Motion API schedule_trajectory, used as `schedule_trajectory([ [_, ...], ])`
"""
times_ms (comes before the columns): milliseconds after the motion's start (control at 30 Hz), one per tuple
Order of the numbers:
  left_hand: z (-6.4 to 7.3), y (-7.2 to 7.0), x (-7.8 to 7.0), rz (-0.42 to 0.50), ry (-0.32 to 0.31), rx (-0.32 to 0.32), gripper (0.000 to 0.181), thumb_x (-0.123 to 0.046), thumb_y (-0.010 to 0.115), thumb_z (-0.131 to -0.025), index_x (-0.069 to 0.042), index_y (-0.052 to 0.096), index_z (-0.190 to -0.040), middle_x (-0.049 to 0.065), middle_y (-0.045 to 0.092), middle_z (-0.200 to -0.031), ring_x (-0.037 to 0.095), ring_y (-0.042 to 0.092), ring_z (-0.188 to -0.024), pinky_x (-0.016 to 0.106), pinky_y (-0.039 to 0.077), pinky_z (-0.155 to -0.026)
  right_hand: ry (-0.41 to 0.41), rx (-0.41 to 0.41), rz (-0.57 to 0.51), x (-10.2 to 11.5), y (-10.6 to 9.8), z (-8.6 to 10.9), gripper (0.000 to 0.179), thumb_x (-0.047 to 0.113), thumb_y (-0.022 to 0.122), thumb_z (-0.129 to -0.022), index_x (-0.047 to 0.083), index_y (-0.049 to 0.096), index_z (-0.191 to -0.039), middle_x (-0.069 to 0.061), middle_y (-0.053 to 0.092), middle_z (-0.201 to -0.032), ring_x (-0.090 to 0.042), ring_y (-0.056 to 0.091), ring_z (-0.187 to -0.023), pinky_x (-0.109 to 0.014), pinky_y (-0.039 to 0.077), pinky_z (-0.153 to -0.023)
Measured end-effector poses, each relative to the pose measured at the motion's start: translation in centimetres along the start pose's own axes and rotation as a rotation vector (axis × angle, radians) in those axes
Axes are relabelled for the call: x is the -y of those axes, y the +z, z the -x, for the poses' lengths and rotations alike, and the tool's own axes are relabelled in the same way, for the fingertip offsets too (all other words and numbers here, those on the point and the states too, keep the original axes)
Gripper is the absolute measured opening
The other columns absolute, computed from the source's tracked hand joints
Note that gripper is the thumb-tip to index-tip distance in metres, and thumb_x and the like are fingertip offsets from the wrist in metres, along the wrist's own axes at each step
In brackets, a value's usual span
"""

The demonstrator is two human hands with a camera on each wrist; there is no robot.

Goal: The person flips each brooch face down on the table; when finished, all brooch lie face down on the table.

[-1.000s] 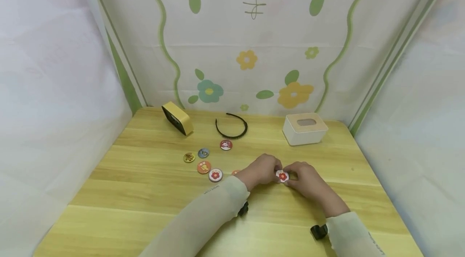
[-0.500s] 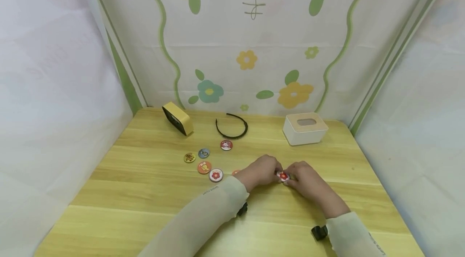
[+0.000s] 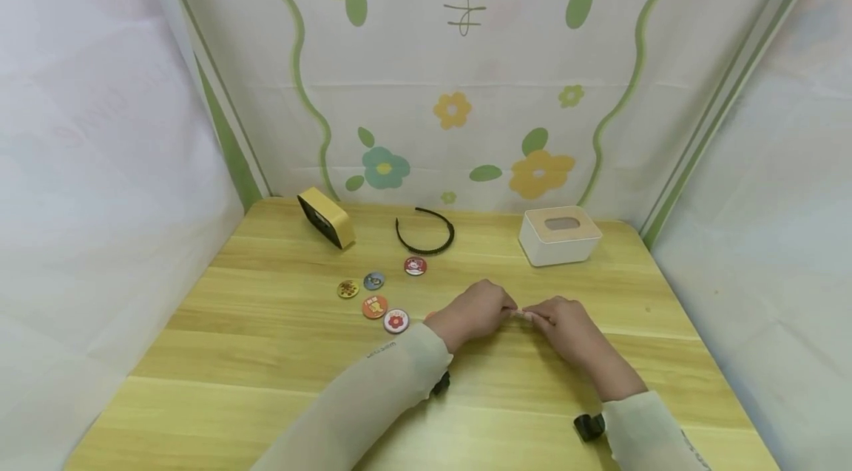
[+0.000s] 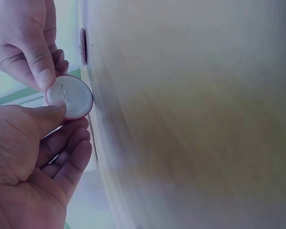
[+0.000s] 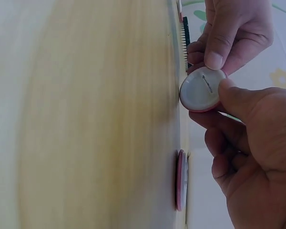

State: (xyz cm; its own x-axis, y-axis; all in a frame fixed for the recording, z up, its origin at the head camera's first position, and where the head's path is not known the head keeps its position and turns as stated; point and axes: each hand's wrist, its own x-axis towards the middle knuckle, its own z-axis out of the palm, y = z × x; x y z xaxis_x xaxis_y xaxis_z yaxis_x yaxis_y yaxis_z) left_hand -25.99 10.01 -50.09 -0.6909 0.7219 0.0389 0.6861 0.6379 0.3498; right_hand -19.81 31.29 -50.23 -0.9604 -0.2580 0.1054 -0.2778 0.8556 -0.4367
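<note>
Both hands pinch one round button badge between thumbs and fingers, just above the table. Its white back with a metal pin faces the wrist cameras; in the head view only a thin edge shows. My left hand grips one side of the badge and my right hand the other. In the right wrist view, the right thumb lies on the badge back. Left of the hands are a white badge with a red flower, an orange badge, a blue one, a yellow one and a red one.
An orange badge is partly hidden behind the left wrist. At the back of the wooden table are a yellow box-shaped object with a dark face, a black headband and a white tissue box. Fabric walls enclose the table.
The held badge has tilted from showing its red flower face in the head view to nearly edge-on. Both hands stay at almost the same place, their fingers having turned slightly.
</note>
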Motion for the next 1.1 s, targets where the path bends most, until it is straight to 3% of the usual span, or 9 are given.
schedule_trajectory([
  [133,-0.2,-0.1,-0.1,-0.003,-0.013,-0.014,0.026,-0.025,0.063,-0.112,-0.022,0.086,-0.100,-0.012,0.079,-0.093,0.001,0.062,-0.079,0.019,0.051,-0.078,0.014,-0.034,0.005,0.1,0.1,-0.1,0.029,0.017,0.073,-0.106,0.010,0.078,-0.133,-0.009,0.081,-0.115,-0.030,0.074,-0.106,-0.052,0.061,-0.088],
  [233,-0.3,-0.1,-0.2,0.038,-0.046,-0.015,0.026,-0.023,0.064,-0.112,-0.020,0.084,-0.096,-0.011,0.074,-0.086,0.005,0.056,-0.072,0.020,0.047,-0.071,0.011,-0.053,-0.012,-0.2,0.6,-0.2,0.037,0.014,0.081,-0.099,0.012,0.073,-0.135,-0.006,0.077,-0.116,-0.028,0.071,-0.106,-0.050,0.060,-0.086],
  [433,-0.4,-0.2,-0.3,0.115,-0.104,0.010,0.022,-0.022,0.065,-0.111,-0.018,0.086,-0.104,-0.010,0.078,-0.095,0.005,0.059,-0.075,0.020,0.049,-0.072,-0.022,-0.043,-0.022,-0.6,1.3,-0.6,0.033,0.009,0.087,-0.094,0.020,0.069,-0.119,0.001,0.071,-0.109,-0.023,0.067,-0.105,-0.048,0.058,-0.089],
  [567,-0.4,-0.1,-0.5,0.144,-0.148,0.013,0.016,-0.023,0.068,-0.110,-0.017,0.082,-0.115,-0.007,0.079,-0.100,0.004,0.061,-0.082,0.020,0.051,-0.076,-0.027,-0.034,0.004,-0.6,1.5,-0.7,0.030,0.009,0.086,-0.094,0.018,0.072,-0.119,0.001,0.072,-0.108,-0.021,0.067,-0.104,-0.048,0.059,-0.090],
  [667,-0.4,0.1,-0.6,0.166,-0.175,-0.005,0.010,-0.023,0.071,-0.108,-0.018,0.076,-0.115,-0.007,0.073,-0.095,0.005,0.060,-0.081,0.021,0.051,-0.074,-0.008,-0.026,-0.002,-0.6,1.4,-0.6,0.029,0.008,0.085,-0.094,0.015,0.073,-0.120,0.000,0.073,-0.110,-0.023,0.068,-0.107,-0.051,0.059,-0.093],
  [900,-0.4,0.5,-0.6,0.121,-0.133,0.001,0.015,-0.020,0.082,-0.099,-0.020,0.074,-0.112,-0.011,0.064,-0.086,0.007,0.057,-0.082,0.021,0.048,-0.076,0.028,-0.005,-0.042,-0.6,1.1,-0.5,0.030,0.010,0.087,-0.093,0.009,0.077,-0.122,-0.008,0.075,-0.117,-0.029,0.070,-0.112,-0.055,0.058,-0.098],
  [1100,-0.5,0.8,-0.4,0.088,-0.106,0.020,0.020,-0.022,0.086,-0.097,-0.018,0.077,-0.115,-0.010,0.072,-0.094,0.005,0.059,-0.088,0.021,0.050,-0.083,0.020,0.032,-0.077,-1.2,0.7,-0.7,0.031,0.013,0.088,-0.093,0.010,0.079,-0.123,-0.008,0.078,-0.125,-0.034,0.071,-0.123,-0.058,0.057,-0.105],
])
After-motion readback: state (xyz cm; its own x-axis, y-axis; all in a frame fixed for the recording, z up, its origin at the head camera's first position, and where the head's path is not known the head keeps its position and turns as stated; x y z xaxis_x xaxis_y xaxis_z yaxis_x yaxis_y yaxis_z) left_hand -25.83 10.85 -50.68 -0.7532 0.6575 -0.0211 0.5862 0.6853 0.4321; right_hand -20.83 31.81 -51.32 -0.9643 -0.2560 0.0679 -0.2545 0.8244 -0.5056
